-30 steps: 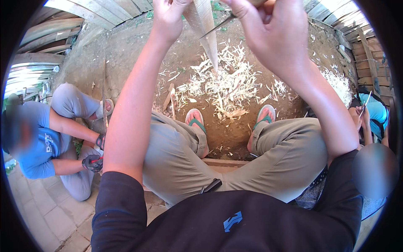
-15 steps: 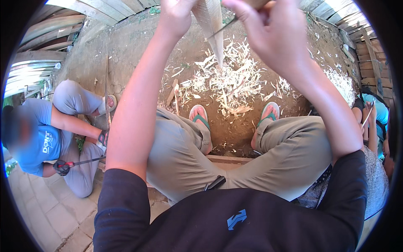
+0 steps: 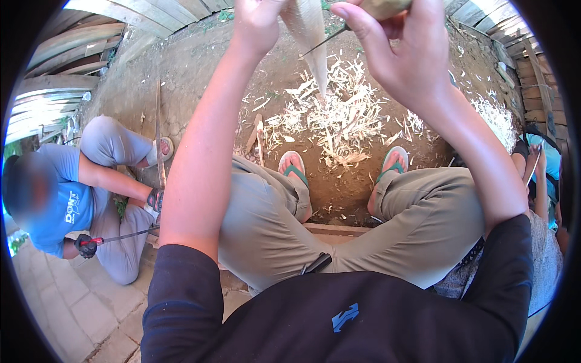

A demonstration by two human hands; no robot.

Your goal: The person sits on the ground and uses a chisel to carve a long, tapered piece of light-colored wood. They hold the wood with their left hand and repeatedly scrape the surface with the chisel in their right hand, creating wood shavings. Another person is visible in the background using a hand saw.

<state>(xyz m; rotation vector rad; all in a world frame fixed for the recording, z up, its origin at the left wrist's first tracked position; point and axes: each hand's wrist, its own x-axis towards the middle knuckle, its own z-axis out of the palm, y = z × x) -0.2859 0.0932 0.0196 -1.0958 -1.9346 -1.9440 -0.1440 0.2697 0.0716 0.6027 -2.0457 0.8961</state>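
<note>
At the upper edge my left hand (image 3: 259, 27) is closed on a pale, tapering piece of wood (image 3: 310, 45), its fingers partly cut off by the picture's rim. The wood's narrow end points down toward a heap of shavings (image 3: 339, 118) on the ground. My right hand (image 3: 405, 60) grips a knife by its thick, brownish wooden handle (image 3: 384, 7), fingers curled and thumb alongside. The knife's thin dark blade (image 3: 330, 39) slants down to the left across the wood. Whether its edge bites into the wood, I cannot tell.
At the left sits a co-worker in a blue shirt (image 3: 72, 199), a gloved hand holding a red-handled tool (image 3: 97, 241). Beside them stands a long wooden strip (image 3: 160, 133). Another person at the right holds a thin stick (image 3: 532, 163). My sandalled feet (image 3: 292, 166) are below the shavings.
The right hand, blurred before, is now sharp and slightly lower, with more of the knife handle showing. The blade still crosses the wood. The whole view has shifted a little.
</note>
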